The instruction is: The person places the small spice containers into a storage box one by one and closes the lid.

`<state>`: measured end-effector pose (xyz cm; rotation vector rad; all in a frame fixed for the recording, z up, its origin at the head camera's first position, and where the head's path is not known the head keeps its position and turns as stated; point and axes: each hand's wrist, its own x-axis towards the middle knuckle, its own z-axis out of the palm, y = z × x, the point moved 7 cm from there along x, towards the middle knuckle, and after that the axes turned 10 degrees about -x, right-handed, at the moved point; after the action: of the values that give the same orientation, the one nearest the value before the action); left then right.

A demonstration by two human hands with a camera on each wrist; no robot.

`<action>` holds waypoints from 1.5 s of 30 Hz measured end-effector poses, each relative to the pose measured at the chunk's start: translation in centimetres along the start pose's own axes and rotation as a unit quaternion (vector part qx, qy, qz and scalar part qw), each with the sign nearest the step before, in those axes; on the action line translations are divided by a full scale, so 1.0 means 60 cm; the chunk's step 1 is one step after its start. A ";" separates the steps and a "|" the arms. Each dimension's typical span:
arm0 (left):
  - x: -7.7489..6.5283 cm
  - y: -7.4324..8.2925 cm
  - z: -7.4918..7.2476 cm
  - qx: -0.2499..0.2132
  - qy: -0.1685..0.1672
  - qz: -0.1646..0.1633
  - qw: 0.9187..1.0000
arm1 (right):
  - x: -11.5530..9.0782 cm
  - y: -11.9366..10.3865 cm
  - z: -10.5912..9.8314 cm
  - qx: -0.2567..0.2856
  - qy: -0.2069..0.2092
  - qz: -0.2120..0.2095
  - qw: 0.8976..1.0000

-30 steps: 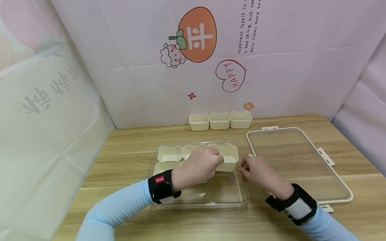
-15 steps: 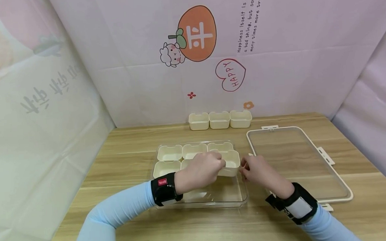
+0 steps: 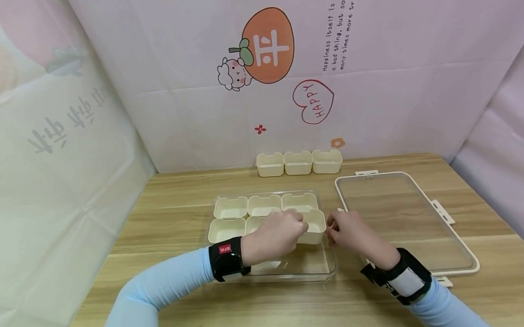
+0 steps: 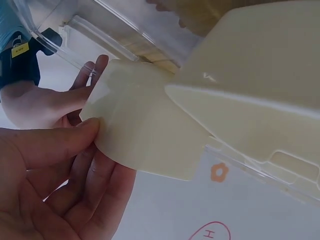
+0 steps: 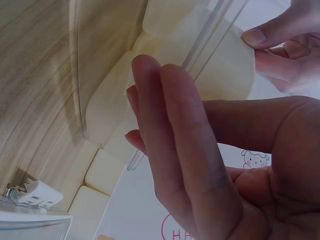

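My left hand pinches a small cream bin by its rim, thumb on one side and fingers on the other. The held bin is slightly tilted, low over the right part of a clear plastic box, in front of the back-row bin there. Inside the box, several like bins stand in two rows, such as the back-left one; the front row is partly hidden by my left hand. At the box's right wall, my right hand holds the rim between thumb and fingers.
Three more cream bins stand in a row by the back wall. Flat on the table at the right lies a clear lid with a white frame and clips. Printed cloth closes off the back and sides.
My left hand has brought the held bin down and slightly toward me, from over the back row to the second row. The right hand stays at the box's rim.
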<state>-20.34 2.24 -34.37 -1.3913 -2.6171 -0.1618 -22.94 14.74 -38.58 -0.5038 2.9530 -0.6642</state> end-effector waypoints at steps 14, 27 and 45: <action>0.001 0.000 0.022 0.026 -0.006 0.001 1.000 | -0.002 0.001 0.001 0.010 -0.003 0.011 1.000; 0.003 -0.003 0.040 0.043 -0.017 -0.004 0.999 | -0.003 -0.002 -0.001 0.001 0.000 0.007 1.000; 0.003 -0.004 0.051 0.038 -0.008 0.003 0.999 | -0.002 -0.001 -0.001 -0.005 -0.001 0.011 1.000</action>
<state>-20.94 2.81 -37.34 -1.3800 -2.6030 -0.0507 -22.81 14.77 -38.49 -0.4704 2.9574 -0.6467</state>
